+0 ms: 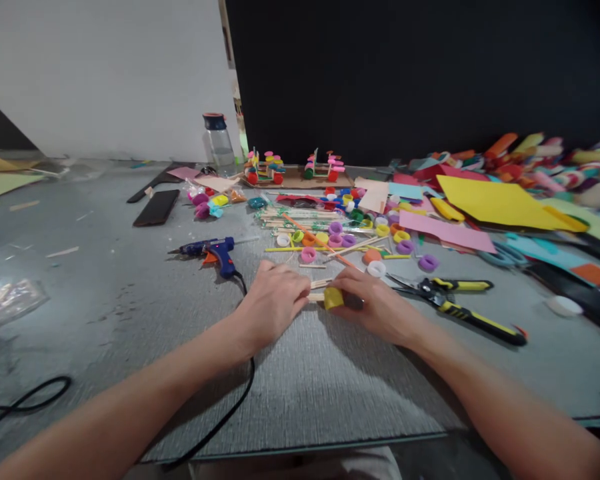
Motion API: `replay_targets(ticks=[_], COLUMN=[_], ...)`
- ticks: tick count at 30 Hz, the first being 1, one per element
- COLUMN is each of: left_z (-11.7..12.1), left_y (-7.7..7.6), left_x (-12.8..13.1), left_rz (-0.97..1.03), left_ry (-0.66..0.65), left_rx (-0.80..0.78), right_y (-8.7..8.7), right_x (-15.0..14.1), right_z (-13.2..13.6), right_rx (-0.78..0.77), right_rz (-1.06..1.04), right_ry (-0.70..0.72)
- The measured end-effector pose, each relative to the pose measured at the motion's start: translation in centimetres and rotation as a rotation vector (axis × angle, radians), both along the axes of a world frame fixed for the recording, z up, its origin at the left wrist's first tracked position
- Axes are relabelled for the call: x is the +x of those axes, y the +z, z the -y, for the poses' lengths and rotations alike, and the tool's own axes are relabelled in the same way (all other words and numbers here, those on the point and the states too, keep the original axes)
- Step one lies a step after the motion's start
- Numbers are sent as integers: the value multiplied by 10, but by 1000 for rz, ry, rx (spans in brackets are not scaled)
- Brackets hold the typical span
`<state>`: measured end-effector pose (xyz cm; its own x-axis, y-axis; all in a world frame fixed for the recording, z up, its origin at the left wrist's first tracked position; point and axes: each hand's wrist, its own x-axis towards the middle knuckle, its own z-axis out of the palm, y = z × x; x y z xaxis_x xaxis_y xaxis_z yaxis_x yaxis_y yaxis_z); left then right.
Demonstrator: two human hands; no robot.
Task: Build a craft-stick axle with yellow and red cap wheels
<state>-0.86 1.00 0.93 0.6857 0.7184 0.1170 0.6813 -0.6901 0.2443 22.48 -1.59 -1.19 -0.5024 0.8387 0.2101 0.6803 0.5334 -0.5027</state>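
My left hand (273, 301) and my right hand (375, 307) meet at the middle of the grey table. Both are closed around a small piece made of thin wooden sticks (318, 288). A yellow bottle cap (333, 297) sits at the end of the sticks, pinched by my right fingers. My left fingers grip the sticks from the left side. Most of the stick piece is hidden under the two hands.
A blue glue gun (215, 252) lies to the left, its black cord running toward me. Yellow-handled pliers (460, 305) lie right. Coloured caps and sticks (340, 233) lie behind; coloured paper (495, 200) lies at right. A phone (156, 207) and a bottle (219, 143) stand farther back.
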Motion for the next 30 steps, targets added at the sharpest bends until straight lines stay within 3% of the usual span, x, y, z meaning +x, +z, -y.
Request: replay_targets(ticks=[13,23,27,30], left_z=[2,-2,-4,-5], left_y=[-6,-6,-4,-2], left_x=[0,-6,-11,-14], left_rz=[-16,-2,13,42], left_ry=[-126,-131,-134,-131], left_rx=[137,117,107,106], right_y=[-1,2,7,7], right_x=[0,2,10,14], right_z=[0,0,-2,-4], right_rx=[-3,12,64,-14], right_rz=[-18,-35,-196,-405], right_ry=[14,-11,-148,-237])
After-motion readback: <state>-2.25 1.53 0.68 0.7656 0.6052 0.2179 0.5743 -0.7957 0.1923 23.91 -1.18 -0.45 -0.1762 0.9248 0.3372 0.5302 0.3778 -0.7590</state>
